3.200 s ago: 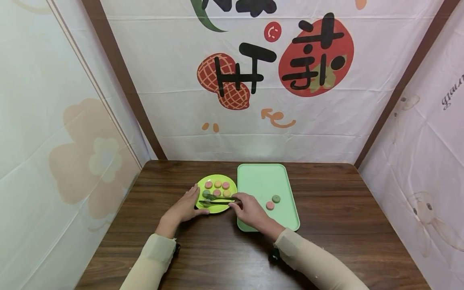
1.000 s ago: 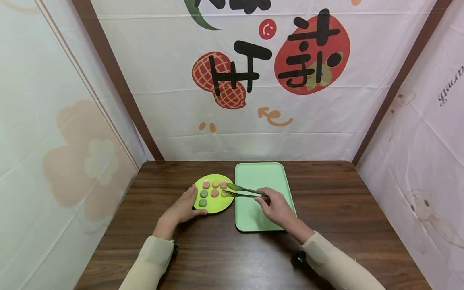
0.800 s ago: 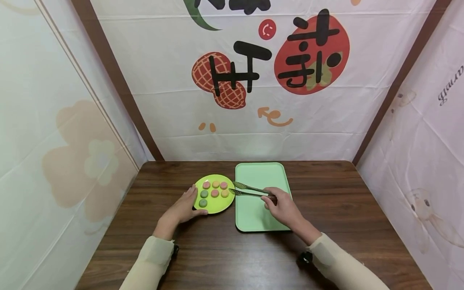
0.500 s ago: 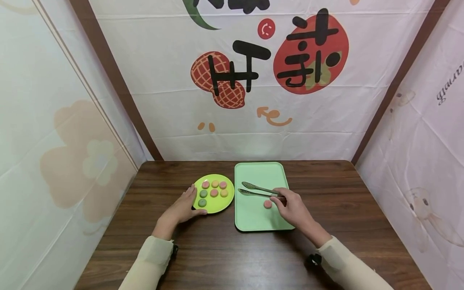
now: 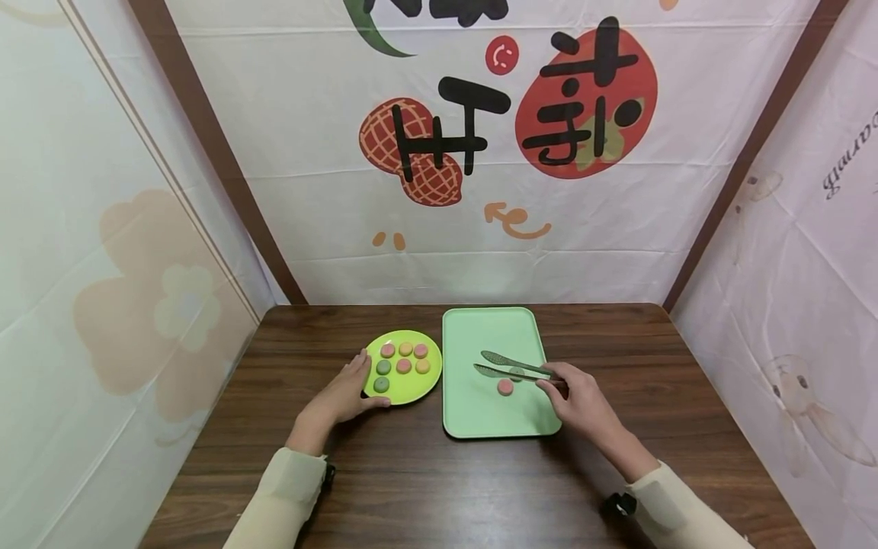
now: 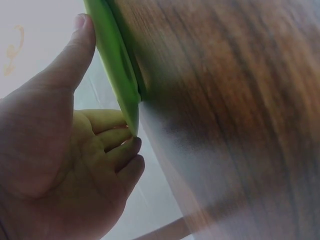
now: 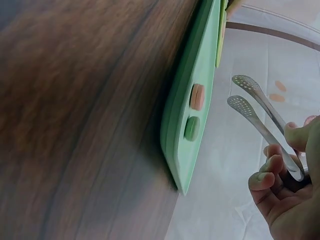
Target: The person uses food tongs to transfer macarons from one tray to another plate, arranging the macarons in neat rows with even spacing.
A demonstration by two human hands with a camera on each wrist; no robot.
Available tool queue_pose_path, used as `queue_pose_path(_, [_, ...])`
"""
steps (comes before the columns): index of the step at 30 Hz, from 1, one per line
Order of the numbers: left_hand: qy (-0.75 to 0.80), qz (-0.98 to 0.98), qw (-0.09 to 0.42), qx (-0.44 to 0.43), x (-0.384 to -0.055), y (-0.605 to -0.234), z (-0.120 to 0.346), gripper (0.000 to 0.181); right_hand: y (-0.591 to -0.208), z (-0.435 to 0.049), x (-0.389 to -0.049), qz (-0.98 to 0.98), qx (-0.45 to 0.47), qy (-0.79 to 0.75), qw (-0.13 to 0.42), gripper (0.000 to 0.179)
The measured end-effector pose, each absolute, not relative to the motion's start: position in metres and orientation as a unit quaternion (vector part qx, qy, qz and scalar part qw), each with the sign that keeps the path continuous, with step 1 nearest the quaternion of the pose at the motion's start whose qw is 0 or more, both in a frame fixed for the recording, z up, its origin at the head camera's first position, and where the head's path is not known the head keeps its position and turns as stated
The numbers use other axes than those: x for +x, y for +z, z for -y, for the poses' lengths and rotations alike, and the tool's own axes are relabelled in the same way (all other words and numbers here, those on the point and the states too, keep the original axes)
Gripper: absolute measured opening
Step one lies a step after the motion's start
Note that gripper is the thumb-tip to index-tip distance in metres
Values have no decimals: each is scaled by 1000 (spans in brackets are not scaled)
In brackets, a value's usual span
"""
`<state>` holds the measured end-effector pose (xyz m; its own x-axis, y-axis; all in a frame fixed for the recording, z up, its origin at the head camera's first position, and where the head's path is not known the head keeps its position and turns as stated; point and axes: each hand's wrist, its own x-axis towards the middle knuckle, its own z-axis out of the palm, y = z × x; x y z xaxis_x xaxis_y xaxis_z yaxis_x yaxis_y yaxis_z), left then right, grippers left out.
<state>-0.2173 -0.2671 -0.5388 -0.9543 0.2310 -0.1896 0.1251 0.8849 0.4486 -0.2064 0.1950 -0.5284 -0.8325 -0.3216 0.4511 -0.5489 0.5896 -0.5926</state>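
My left hand point(image 5: 339, 395) holds the near-left rim of a lime-green plate point(image 5: 414, 390), thumb and fingers spread along its edge. Several pink, yellow and green macarons point(image 5: 404, 366) lie on the plate. My right hand point(image 5: 583, 396) grips metal tongs point(image 7: 242, 106) with perforated ends, held over the right part of a mint-green tray point(image 5: 473, 408). The tongs' tips stand apart with nothing between them. A pink macaron point(image 5: 505, 388) and a green macaron point(image 7: 192, 128) lie on the tray below; in the head view the tongs partly cover the green one.
The tray lies just right of the plate on a dark wooden table point(image 5: 425, 488). White printed cloth point(image 5: 329, 191) hangs behind the table, with more cloth at both sides.
The right hand has carried the spread tongs from above the plate rightward over the tray. A second green macaron sits at the plate's near left, where the tongs were 3.2 s ago. The left hand stays.
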Motion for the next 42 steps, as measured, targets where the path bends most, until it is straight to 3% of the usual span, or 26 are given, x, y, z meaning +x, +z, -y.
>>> queue_pose_path(16, [224, -963, 124, 88, -217, -538, 267, 112, -530, -221, -194, 888, 262, 352, 138, 27])
queue_pose_path(30, [220, -964, 123, 88, -218, -541, 267, 112, -539, -233, -193, 881, 290, 332, 171, 24])
queue_pose_path(42, [216, -964, 126, 91, -219, -540, 267, 113, -540, -235, -193, 881, 293, 332, 167, 23])
